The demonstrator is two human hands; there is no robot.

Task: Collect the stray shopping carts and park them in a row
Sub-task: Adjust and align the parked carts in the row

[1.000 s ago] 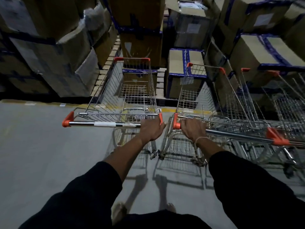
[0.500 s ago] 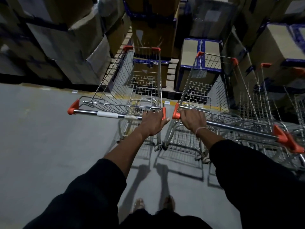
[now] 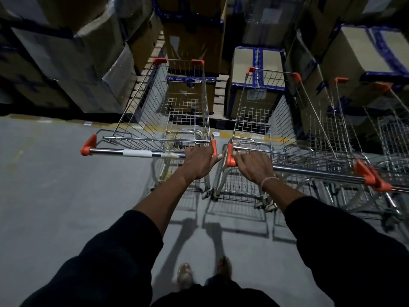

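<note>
Two wire shopping carts with orange corner caps stand side by side, noses toward stacked boxes. My left hand (image 3: 198, 161) grips the right end of the left cart's handle bar (image 3: 137, 153). My right hand (image 3: 253, 166) grips the left end of the right cart's handle bar (image 3: 309, 173). The left cart's basket (image 3: 174, 111) and the right cart's basket (image 3: 261, 116) are both empty and nearly touch at the handles. A third cart (image 3: 345, 120) sits close against the right cart's far side, and another wire cart (image 3: 394, 134) shows at the right edge.
Stacks of cardboard boxes with blue tape (image 3: 256, 83) on wooden pallets (image 3: 146, 76) close off the space just ahead of the carts. A yellow floor line (image 3: 276, 138) runs under the carts' fronts. Grey concrete floor (image 3: 55, 185) spreads to the left. My feet (image 3: 203, 275) show below.
Both carts have rolled forward toward the boxes and sit closer together. My hands keep the same grip on the handles, and I have stepped forward behind them.
</note>
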